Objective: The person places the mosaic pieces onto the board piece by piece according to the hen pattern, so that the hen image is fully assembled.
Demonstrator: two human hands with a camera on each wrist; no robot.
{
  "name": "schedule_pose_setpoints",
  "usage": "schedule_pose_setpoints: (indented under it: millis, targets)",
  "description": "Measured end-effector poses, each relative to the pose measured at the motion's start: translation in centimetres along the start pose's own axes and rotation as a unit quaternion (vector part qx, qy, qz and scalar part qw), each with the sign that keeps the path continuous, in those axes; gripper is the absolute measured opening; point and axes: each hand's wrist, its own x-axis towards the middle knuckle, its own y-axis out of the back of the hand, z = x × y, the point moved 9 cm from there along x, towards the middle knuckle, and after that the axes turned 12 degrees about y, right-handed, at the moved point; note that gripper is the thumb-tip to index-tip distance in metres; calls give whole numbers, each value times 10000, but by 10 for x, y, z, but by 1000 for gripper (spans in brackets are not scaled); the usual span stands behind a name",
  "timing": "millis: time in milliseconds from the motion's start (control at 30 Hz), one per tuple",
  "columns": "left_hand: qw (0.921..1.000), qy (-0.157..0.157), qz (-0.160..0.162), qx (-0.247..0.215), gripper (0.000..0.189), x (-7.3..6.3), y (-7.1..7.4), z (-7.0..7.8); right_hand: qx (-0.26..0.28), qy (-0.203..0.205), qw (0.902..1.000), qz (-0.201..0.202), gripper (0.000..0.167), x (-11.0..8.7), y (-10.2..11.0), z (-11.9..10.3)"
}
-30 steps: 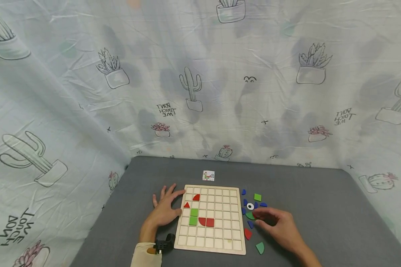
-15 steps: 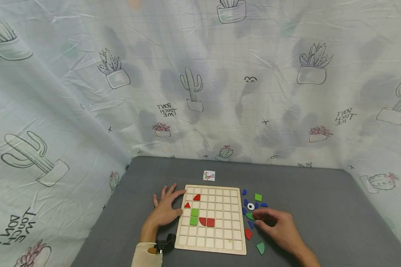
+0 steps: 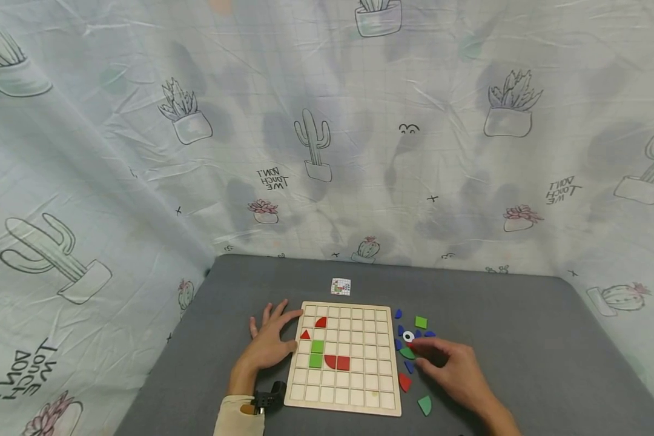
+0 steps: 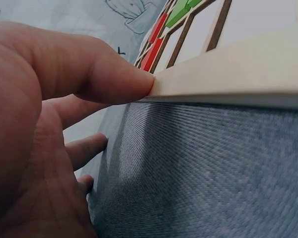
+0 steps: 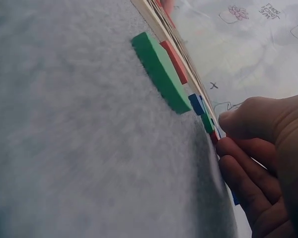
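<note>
One wooden grid board [image 3: 356, 365] is lying on the grey table [image 3: 496, 315], carrying red and green tiles [image 3: 343, 363]. One left hand [image 3: 269, 346] is spreading its fingers, thumb and forefinger touching the board's left edge. One right hand [image 3: 459, 368] is curving beside loose pieces [image 3: 424, 405] right of the board, thumb and forefinger standing apart, a fingertip reaching a red piece [image 3: 410, 344].

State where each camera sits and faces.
Head: on the head, facing forward and down at the board; left hand and right hand show.
Left wrist: at that wrist, facing the board's edge; left hand shows.
Right wrist: at that wrist, facing loose pieces; right hand and perhaps left hand show.
Head and left wrist share the board and left hand.
</note>
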Motion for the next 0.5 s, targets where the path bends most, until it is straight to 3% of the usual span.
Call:
schedule_pose_setpoints:
  millis: [500]
  targets:
    - [10000,-14,-11,-3,71,0,0,0,-172,418,9987,-233,40,13,-13,-7]
